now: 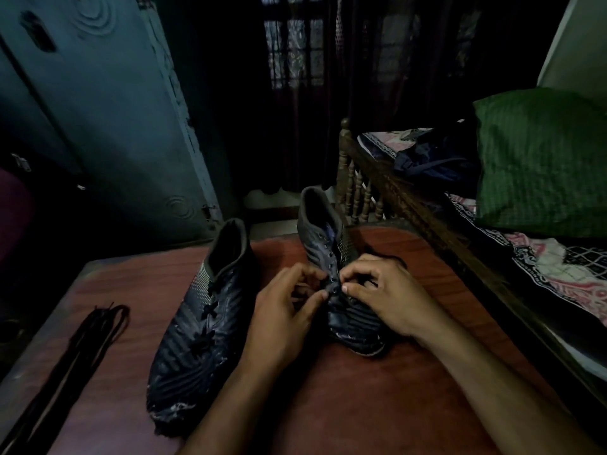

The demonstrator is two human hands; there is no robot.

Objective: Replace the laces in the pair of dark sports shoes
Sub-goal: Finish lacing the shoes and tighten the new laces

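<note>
Both hands meet on the right shoe [331,267], mid-surface. The left hand [282,310] and right hand [387,297] each pinch its lace. The left shoe [203,326] lies beside. Spare laces [82,349] lie near the surface's [377,405] left edge.

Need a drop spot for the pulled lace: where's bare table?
Free: between the spare laces and left shoe; also the near table between the forearms. Crowded: right shoe, both hands, left hand and right hand, on it.
</note>
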